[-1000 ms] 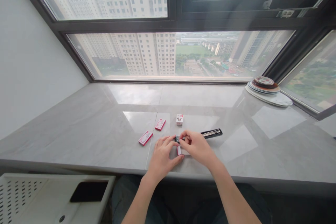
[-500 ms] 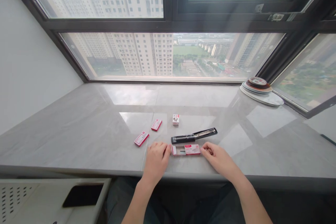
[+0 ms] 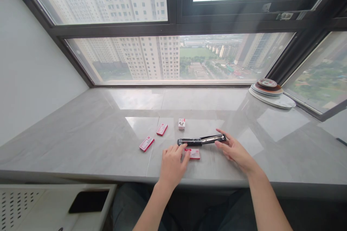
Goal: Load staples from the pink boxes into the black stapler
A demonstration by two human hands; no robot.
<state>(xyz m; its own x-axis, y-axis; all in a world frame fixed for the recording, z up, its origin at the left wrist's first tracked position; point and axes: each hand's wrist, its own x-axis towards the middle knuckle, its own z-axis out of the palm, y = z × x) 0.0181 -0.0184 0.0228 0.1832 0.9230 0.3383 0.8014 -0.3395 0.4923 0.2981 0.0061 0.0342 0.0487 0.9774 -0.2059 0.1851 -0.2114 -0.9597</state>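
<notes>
A black stapler (image 3: 191, 142) lies unfolded on the grey stone sill, its metal staple channel facing up. Just in front of it is a red and white staple box (image 3: 194, 154), its left end partly covered by my left hand (image 3: 173, 160). The index finger of that hand reaches the stapler's front edge, and the thumb rests by the box, apart from the finger. At the stapler's right end, my right hand (image 3: 235, 149) has its thumb and fingers spread on either side of the black tip; whether they touch it I cannot tell.
Two more red and white boxes lie to the left, a nearer box (image 3: 146, 144) and a farther box (image 3: 162, 129). A small white box (image 3: 181, 124) stands behind the stapler. Stacked plates (image 3: 271, 92) sit in the far right corner by the window. The sill's front edge (image 3: 130, 177) runs below my hands.
The staple box's tray has been slid in, so the box is shorter. My right hand has left the box and moved to the stapler's right end. My left hand has shifted rightward.
</notes>
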